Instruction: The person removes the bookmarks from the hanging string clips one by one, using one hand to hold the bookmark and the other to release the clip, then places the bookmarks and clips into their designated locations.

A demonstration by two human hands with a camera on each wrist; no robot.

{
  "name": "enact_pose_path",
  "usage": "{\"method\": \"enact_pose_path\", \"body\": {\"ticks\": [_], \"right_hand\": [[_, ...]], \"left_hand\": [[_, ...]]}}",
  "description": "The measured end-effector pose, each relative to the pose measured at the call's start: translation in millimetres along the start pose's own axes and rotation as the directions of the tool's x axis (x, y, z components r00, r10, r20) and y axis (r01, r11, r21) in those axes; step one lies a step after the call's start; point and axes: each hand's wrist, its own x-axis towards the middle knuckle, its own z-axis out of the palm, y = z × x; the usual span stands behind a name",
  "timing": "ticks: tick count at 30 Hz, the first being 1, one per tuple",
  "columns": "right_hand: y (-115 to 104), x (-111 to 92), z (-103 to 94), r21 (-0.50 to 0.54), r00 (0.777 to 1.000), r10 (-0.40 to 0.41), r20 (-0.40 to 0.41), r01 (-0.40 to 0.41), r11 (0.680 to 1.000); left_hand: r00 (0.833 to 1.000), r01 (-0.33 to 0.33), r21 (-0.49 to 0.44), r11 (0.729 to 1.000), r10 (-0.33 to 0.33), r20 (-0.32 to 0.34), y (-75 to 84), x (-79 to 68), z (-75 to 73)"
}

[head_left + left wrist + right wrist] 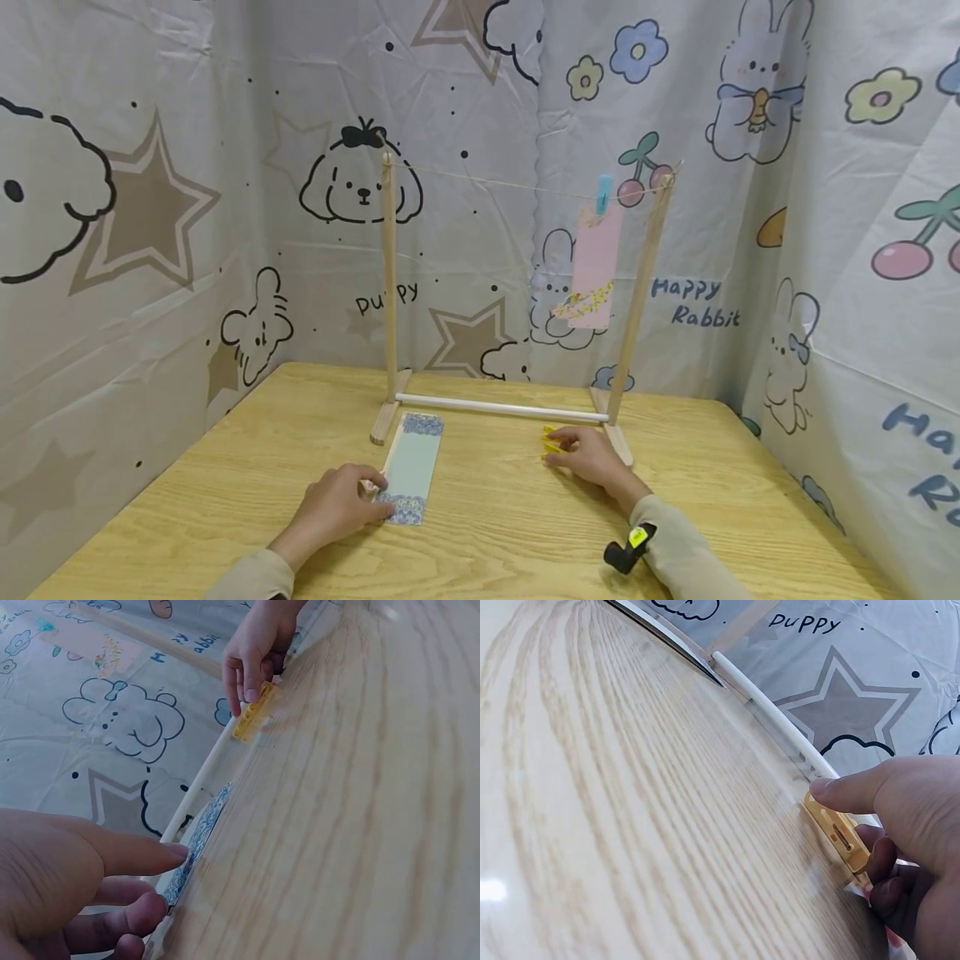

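Observation:
A pale green card (414, 467) with blue patterned bands at both ends lies near the left of the wooden table. My left hand (330, 507) pinches its lower left edge between thumb and fingers; a cream strip shows along that side. Farther right, my right hand (594, 460) holds a yellow clothespin (838, 834) between thumb and fingers, low over the table. Above, a pink card (596, 267) with a yellow floral band hangs from the string (495, 181), held by a blue clothespin (603, 193).
A wooden frame stands at the back, with a left post (390, 283), a right post (637, 308) and a white crossbar (502, 407) low between them. Printed curtains (465, 250) enclose the table (495, 542) at the back and sides.

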Motion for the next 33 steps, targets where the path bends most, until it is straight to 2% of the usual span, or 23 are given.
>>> {"method": "enact_pose_path", "body": {"ticks": [8, 17, 29, 33], "right_hand": [[-1.3, 2.5, -2.7, 0.017, 1.000, -0.001, 0.004, 0.001, 1.000], [-0.4, 1.6, -4.0, 0.016, 1.000, 0.021, -0.005, -0.021, 1.000], [-3.5, 0.6, -2.0, 0.034, 0.999, 0.019, -0.034, -0.018, 0.999], [-4.5, 0.3, -1.4, 0.038, 0.999, 0.022, -0.046, -0.020, 0.999]], "left_hand": [[1.000, -0.010, -0.016, 1.000, 0.009, -0.020, -0.5, 2.2, -0.2], [0.999, -0.017, -0.094, 0.995, 0.013, -0.042, 1.4, 1.5, 2.9], [0.997, -0.063, -0.158, 0.985, 0.055, -0.055, -1.8, 2.0, 2.5], [0.995, -0.095, -0.173, 0.980, 0.087, -0.052, -3.9, 3.8, 2.9]]}}
